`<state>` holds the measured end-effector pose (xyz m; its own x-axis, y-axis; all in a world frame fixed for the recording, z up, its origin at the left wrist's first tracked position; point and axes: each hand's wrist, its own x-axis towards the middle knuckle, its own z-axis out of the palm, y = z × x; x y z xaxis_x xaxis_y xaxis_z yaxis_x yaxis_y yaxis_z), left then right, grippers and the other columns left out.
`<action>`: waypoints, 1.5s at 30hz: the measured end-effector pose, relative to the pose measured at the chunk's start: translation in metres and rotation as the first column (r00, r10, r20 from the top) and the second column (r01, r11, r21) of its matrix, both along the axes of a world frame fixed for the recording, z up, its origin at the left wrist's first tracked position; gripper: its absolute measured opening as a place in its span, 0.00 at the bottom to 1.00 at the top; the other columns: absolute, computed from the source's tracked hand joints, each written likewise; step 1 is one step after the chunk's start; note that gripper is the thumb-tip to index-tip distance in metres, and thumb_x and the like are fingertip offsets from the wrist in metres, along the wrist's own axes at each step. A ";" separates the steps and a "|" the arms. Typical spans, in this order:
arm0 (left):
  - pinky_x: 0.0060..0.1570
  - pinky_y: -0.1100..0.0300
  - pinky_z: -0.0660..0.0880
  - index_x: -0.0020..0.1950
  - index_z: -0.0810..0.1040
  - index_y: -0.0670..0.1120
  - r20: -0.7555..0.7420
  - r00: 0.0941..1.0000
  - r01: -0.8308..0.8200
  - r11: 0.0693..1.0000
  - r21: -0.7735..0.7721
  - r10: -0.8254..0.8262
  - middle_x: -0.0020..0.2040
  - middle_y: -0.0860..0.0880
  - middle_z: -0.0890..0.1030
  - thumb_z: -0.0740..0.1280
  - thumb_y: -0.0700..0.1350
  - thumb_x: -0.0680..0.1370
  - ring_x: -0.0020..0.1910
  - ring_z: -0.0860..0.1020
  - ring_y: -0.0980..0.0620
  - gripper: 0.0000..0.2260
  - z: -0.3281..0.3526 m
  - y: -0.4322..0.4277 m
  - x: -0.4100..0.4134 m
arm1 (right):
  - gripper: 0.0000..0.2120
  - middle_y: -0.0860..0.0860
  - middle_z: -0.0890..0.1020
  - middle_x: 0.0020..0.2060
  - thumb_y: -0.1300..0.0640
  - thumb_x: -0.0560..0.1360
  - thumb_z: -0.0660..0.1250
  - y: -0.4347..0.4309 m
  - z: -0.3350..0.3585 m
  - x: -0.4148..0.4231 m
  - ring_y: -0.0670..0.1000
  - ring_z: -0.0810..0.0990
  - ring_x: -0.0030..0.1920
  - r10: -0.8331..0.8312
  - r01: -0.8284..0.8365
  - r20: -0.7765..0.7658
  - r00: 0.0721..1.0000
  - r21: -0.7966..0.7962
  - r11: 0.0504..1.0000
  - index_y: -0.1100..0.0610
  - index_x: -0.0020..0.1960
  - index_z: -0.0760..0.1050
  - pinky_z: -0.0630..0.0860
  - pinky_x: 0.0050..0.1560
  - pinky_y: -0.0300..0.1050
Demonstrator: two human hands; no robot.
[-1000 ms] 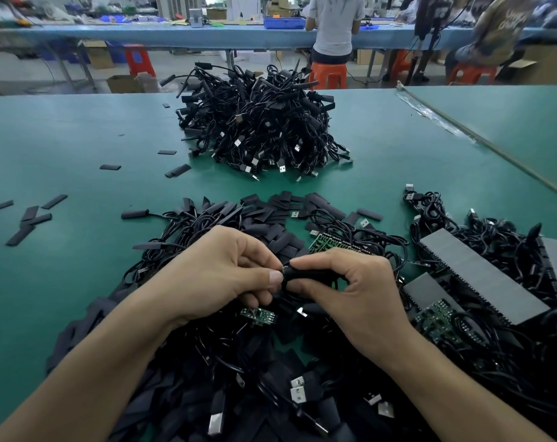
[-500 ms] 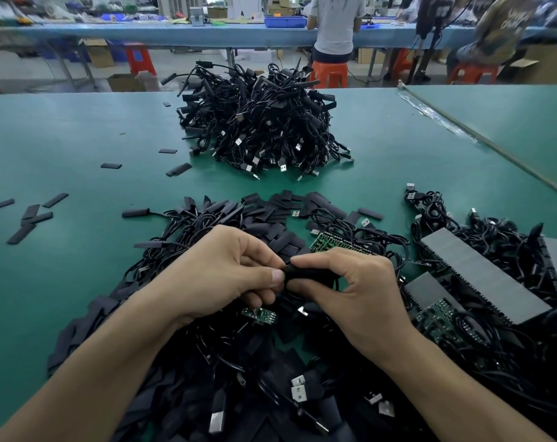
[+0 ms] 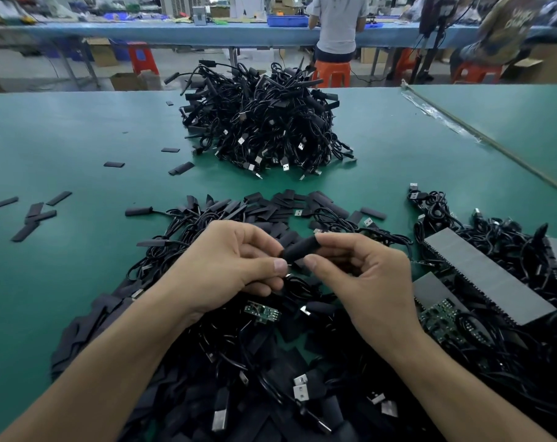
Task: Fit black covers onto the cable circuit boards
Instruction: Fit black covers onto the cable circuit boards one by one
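Between my two hands is a black cover, a short dark sleeve tilted up to the right. My right hand pinches it with thumb and forefinger. My left hand pinches its lower left end, where the cable comes out; the board inside is hidden. Below my hands lies a heap of loose black covers and cables. A bare green circuit board lies in it under my left hand.
A tall pile of black cables with USB plugs stands at the table's middle back. Grey trays of boards and tangled cables fill the right. Stray covers lie at the left on the green table. People sit at the far bench.
My hands have lifted slightly and the cover now shows plainly between the fingertips, tilted up to the right. My right fingers have uncurled from around it to a pinch.
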<state>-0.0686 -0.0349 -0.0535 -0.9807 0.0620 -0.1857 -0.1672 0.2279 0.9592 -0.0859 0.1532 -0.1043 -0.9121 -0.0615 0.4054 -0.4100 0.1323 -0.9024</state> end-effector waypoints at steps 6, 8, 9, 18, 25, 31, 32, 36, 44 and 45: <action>0.34 0.64 0.80 0.49 0.79 0.39 -0.021 1.000 0.022 1.000 -0.006 -0.022 0.37 0.40 0.85 0.74 0.34 0.73 0.35 0.85 0.50 0.07 -0.002 0.000 0.000 | 0.14 0.44 0.87 0.39 0.62 0.69 0.78 0.000 0.001 0.002 0.46 0.86 0.40 0.018 -0.018 0.025 1.000 -0.011 1.000 0.46 0.50 0.83 0.82 0.45 0.42; 0.34 0.64 0.80 0.49 0.80 0.40 -0.023 0.999 0.033 0.999 -0.007 -0.033 0.37 0.41 0.85 0.74 0.34 0.74 0.35 0.85 0.50 0.07 -0.002 -0.001 0.000 | 0.14 0.44 0.87 0.39 0.62 0.69 0.78 -0.001 0.001 0.002 0.46 0.86 0.40 0.022 -0.021 0.034 0.999 -0.015 1.000 0.47 0.49 0.83 0.82 0.46 0.42; 0.34 0.64 0.80 0.49 0.80 0.40 -0.024 0.999 0.037 0.999 -0.004 -0.037 0.37 0.41 0.85 0.74 0.34 0.74 0.35 0.85 0.50 0.06 -0.003 -0.001 -0.001 | 0.14 0.44 0.87 0.39 0.63 0.69 0.78 -0.001 0.001 0.002 0.45 0.86 0.40 0.023 -0.023 0.033 0.999 -0.019 1.000 0.47 0.49 0.83 0.82 0.46 0.41; 0.40 0.65 0.80 0.47 0.81 0.47 -0.199 0.977 0.047 0.986 -0.162 -0.079 0.36 0.48 0.86 0.76 0.40 0.72 0.37 0.84 0.54 0.07 -0.003 -0.003 -0.002 | 0.10 0.49 0.86 0.36 0.64 0.72 0.75 0.001 0.003 0.001 0.47 0.84 0.35 0.053 -0.047 0.052 0.997 -0.116 0.992 0.50 0.45 0.80 0.79 0.38 0.36; 0.38 0.57 0.76 0.49 0.80 0.58 -0.434 0.874 -0.077 0.822 -0.565 -0.216 0.36 0.65 0.83 0.75 0.53 0.72 0.35 0.80 0.61 0.08 -0.007 -0.007 -0.001 | 0.08 0.49 0.84 0.36 0.63 0.73 0.75 0.002 0.004 0.000 0.49 0.83 0.36 -0.004 0.006 0.018 1.000 -0.114 0.993 0.52 0.44 0.79 0.79 0.39 0.39; 0.39 0.52 0.80 0.44 0.76 0.55 -0.678 0.732 -0.551 0.649 -0.525 0.074 0.31 0.62 0.78 0.72 0.48 0.76 0.33 0.79 0.58 0.06 -0.013 -0.023 -0.012 | 0.12 0.39 0.81 0.37 0.41 0.73 0.71 0.001 0.002 0.008 0.42 0.80 0.40 0.269 -0.262 0.057 0.961 0.482 0.836 0.48 0.49 0.82 0.79 0.43 0.43; 0.40 0.52 0.79 0.44 0.76 0.55 -0.684 0.724 -0.573 0.627 -0.527 0.087 0.32 0.60 0.79 0.72 0.48 0.76 0.34 0.79 0.55 0.05 -0.015 -0.025 -0.013 | 0.18 0.36 0.78 0.37 0.35 0.72 0.67 0.001 0.001 0.009 0.40 0.78 0.42 0.310 -0.289 0.074 0.948 0.605 0.742 0.47 0.52 0.81 0.78 0.45 0.43; 0.44 0.49 0.80 0.49 0.82 0.54 -0.642 0.759 -0.563 0.602 -0.566 0.106 0.39 0.54 0.83 0.68 0.49 0.79 0.40 0.82 0.49 0.03 -0.019 -0.029 -0.016 | 0.21 0.35 0.74 0.39 0.29 0.71 0.61 0.000 0.003 0.008 0.37 0.72 0.43 0.319 -0.227 0.016 0.948 0.735 0.639 0.42 0.55 0.73 0.74 0.45 0.41; 0.46 0.52 0.70 0.63 0.81 0.54 -0.542 0.840 -0.481 0.468 -0.742 0.005 0.61 0.51 0.77 0.65 0.57 0.78 0.62 0.71 0.49 0.16 -0.024 -0.021 -0.012 | 0.14 0.40 0.79 0.44 0.44 0.75 0.71 -0.003 -0.001 0.005 0.43 0.76 0.46 0.392 -0.310 0.027 0.920 0.663 0.681 0.41 0.60 0.75 0.77 0.49 0.50; 0.47 0.53 0.70 0.62 0.82 0.55 -0.558 0.829 -0.479 0.488 -0.729 -0.020 0.61 0.52 0.76 0.66 0.58 0.77 0.61 0.70 0.50 0.16 -0.023 -0.021 -0.012 | 0.13 0.39 0.79 0.42 0.46 0.75 0.71 -0.004 -0.002 0.005 0.43 0.77 0.46 0.386 -0.288 -0.002 0.922 0.663 0.691 0.43 0.60 0.78 0.77 0.49 0.49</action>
<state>-0.0801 -0.0560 -0.0763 -0.8964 -0.1121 0.4289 0.0275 0.9516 0.3062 -0.0813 0.1495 -0.1063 -0.7195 -0.6422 0.2646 -0.6483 0.4842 -0.5876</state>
